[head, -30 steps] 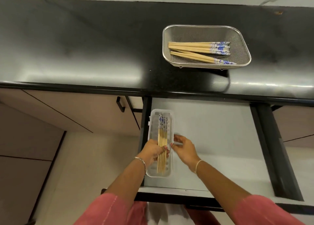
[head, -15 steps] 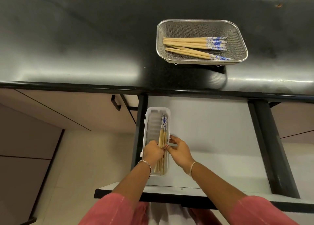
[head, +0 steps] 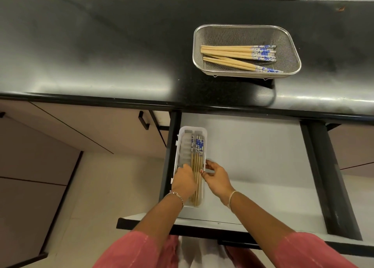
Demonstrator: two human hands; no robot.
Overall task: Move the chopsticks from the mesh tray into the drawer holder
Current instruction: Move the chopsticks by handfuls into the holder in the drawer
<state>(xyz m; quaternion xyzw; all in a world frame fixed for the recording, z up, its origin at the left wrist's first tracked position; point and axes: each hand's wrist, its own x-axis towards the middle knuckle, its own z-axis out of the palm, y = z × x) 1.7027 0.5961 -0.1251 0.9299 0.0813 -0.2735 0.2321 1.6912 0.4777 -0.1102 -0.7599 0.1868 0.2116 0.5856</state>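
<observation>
A steel mesh tray (head: pixel 222 35) stands on the black counter and holds several wooden chopsticks (head: pixel 228 54) with blue-and-white ends pointing right. Below it, a white plastic holder (head: pixel 191 128) lies at the left side of the open drawer (head: pixel 259 156). Several matching chopsticks (head: pixel 197 156) lie in its right half, patterned ends away from me. My left hand (head: pixel 185 179) is curled over the near part of those chopsticks, its fingertips hidden. My right hand (head: pixel 217 176) pinches the holder's right wall, thumb inside against the chopsticks.
The black counter (head: pixel 101 55) runs across the view, and its front edge overhangs the drawer. Black drawer rails (head: pixel 323 176) frame the white drawer floor. Closed cabinet fronts with a black handle (head: pixel 143 120) sit to the left, above a pale tiled floor.
My right hand has come from beside the holder to its right wall. My left hand has slid a little left while staying on the chopsticks. The tray's chopsticks lie as before.
</observation>
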